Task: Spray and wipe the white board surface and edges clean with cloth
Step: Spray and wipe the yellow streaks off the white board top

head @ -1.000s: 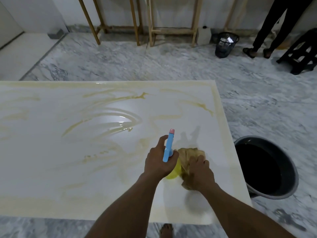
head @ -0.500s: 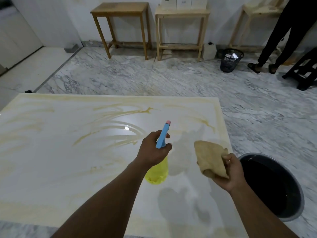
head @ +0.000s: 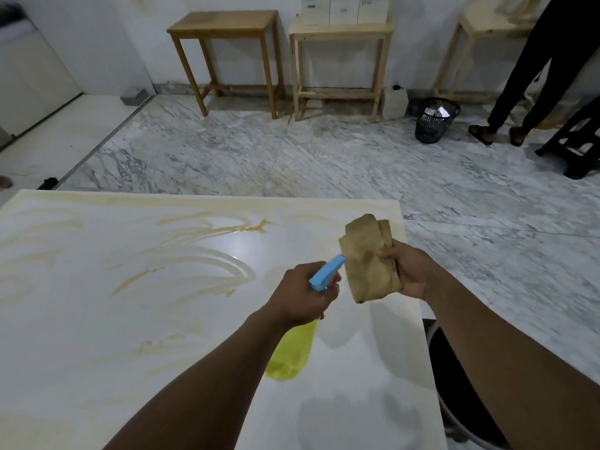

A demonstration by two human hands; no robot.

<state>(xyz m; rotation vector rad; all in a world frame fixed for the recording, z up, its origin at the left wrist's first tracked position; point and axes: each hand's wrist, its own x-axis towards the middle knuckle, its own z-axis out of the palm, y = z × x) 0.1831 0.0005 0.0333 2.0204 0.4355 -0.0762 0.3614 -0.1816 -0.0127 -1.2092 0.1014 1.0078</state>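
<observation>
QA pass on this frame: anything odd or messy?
Yes: yellowish smear streaks arc across the white board, thickest along its far edge. The cloth in the right hand looks stained brown.

Board in foreground, left and centre. Spray bottle over its right part, cloth just right of nozzle. Bucket beside right edge. Two wooden tables at back wall; basket on floor right of them.

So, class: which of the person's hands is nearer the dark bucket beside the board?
The right hand, holding the cloth, is over the board's right edge, just above the bucket. The left hand, gripping the spray bottle, is further inboard.
</observation>
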